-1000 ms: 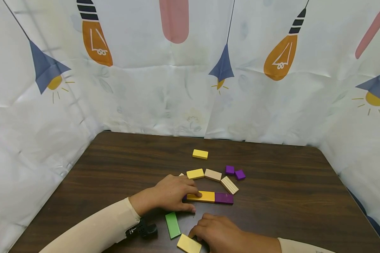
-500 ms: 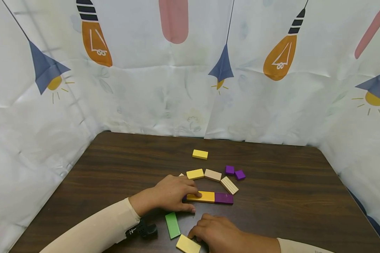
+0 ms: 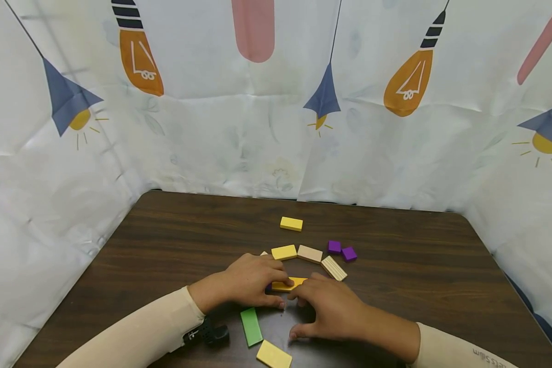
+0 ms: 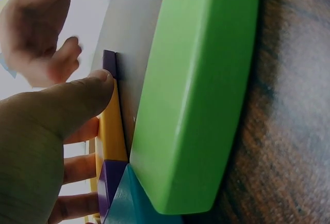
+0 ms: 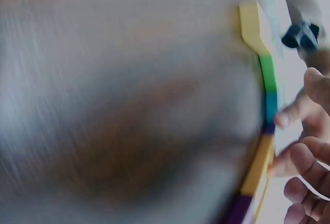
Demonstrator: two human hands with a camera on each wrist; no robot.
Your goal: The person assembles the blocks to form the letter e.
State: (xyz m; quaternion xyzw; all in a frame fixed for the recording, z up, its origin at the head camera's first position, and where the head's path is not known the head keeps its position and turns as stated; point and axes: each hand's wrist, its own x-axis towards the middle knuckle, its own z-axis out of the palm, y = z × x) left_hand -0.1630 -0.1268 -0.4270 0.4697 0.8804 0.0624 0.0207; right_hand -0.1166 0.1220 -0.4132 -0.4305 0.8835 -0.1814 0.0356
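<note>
My left hand [image 3: 250,281] lies over a row of wooden blocks, its index fingertip touching the orange block [image 3: 281,288]. Its thumb is on the near side of the row. Purple blocks stand at both ends of the orange one; the far purple block [image 4: 110,64] is covered by my right hand in the head view. The right hand [image 3: 333,309] hovers with its fingers spread over the row's right end, holding nothing. A green block [image 3: 251,327] lies near the left wrist, beside a teal block [image 4: 135,203]. Closer still is a pale yellow block [image 3: 274,354].
Behind the hands, a yellow block [image 3: 283,252], a tan block [image 3: 309,254] and a striped wooden block [image 3: 334,268] form a curve. Two small purple cubes [image 3: 334,247] lie right of it. Another yellow block [image 3: 291,224] is farther back on the dark table [image 3: 418,276].
My right hand has left the pale yellow block and moved forward to the right end of the row, its fingers spreading. The left hand has stayed in place.
</note>
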